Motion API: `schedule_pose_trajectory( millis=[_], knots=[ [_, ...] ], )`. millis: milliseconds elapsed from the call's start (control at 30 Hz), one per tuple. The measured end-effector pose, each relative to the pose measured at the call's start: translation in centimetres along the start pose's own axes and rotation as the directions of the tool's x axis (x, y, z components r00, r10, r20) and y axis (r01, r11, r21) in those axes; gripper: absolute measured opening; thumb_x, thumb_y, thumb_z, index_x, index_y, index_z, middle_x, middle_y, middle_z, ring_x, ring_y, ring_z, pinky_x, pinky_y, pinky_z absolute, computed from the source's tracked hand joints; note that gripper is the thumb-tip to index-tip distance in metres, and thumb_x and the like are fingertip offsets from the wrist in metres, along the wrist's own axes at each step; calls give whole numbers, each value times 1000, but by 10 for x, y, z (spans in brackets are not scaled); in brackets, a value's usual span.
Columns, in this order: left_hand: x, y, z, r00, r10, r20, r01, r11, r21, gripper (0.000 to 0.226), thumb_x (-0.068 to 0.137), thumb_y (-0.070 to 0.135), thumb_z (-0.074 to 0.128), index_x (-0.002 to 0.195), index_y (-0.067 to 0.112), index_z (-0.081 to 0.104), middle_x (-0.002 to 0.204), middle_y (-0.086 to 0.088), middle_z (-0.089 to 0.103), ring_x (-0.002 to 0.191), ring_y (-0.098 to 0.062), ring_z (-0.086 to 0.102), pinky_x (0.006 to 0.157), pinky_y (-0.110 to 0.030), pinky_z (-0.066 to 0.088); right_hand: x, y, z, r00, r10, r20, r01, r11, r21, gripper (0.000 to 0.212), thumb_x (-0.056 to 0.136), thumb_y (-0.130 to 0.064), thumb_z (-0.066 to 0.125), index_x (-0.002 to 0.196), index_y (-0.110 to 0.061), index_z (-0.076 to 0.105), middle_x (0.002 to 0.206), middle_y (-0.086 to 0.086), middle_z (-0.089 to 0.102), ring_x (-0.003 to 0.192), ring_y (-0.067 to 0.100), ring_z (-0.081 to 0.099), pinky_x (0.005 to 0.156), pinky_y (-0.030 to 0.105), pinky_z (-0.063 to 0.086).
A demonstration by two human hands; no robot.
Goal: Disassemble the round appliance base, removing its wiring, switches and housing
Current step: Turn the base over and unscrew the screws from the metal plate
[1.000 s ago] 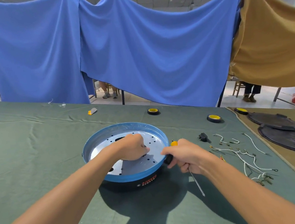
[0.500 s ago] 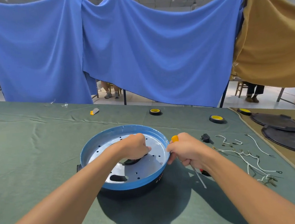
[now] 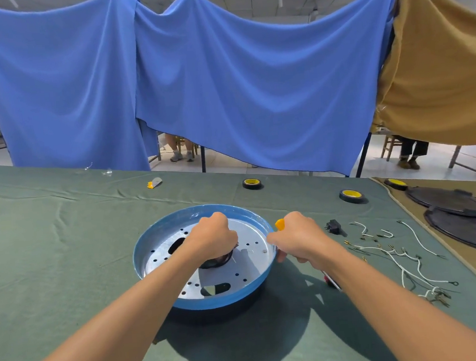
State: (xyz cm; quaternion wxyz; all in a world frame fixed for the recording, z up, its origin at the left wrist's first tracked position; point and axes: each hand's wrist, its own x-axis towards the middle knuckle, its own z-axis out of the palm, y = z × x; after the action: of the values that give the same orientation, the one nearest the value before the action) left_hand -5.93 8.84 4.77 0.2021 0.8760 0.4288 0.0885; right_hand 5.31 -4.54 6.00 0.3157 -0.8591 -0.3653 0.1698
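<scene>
On the green-clothed table the round appliance base is seen at centre. At its middle the left hand is clenched around a dark round part. At the rim's 3 o'clock the right hand is clamped on a yellow-handled screwdriver. Loose wires are spread farther out at 3 o'clock.

Blue drapes hung across the room, tan drape at right, pale floor, perhaps tiled, wooden chair behind.
</scene>
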Motion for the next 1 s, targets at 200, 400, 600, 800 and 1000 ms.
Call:
schedule_pose_trajectory(
  millis=[200,400,600,800,1000],
  knots=[
    [0,5,0,999,-37,11,37,998,-50,23,94,28,52,74,17,49,74,-3,56,64,-12,54,49,-22,42,-6,-5,1,1000,-10,17,11,998,-60,16,77,1,53,66,-10,51,63,6,63,51,16,43,47,27,35],
    [-7,8,-4,998,-30,54,36,994,-105,15,93,26,50,86,13,54,85,-9,70,75,-21,71,74,-36,61,10,-3,2,998,-60,9,61,996,-72,34,87,-2,50,61,-17,34,64,2,35,58,18,26,51,31,25],
    [-17,6,-6,997,80,-17,-78,993,92,33,95,31,50,69,14,42,69,-4,51,60,-17,46,53,-29,38,13,-10,-12,994,-112,2,111,991,-67,36,93,-35,56,67,-17,40,62,-2,40,54,15,32,47,24,27],
    [-20,3,-4,951,226,-212,-153,938,312,33,98,30,44,72,11,48,76,-4,53,62,-22,45,56,-33,35,7,-32,-47,929,-302,-215,362,863,352,17,97,-19,57,92,-2,57,84,5,62,65,17,64,70,36,59],
    [-14,6,-2,892,452,4,-434,854,287,35,100,38,45,122,20,64,130,-1,60,120,-24,52,95,-42,47,7,-42,-46,836,-326,-441,513,748,420,18,91,-23,67,91,-6,63,81,9,72,69,21,72,68,32,59]
  ],
)
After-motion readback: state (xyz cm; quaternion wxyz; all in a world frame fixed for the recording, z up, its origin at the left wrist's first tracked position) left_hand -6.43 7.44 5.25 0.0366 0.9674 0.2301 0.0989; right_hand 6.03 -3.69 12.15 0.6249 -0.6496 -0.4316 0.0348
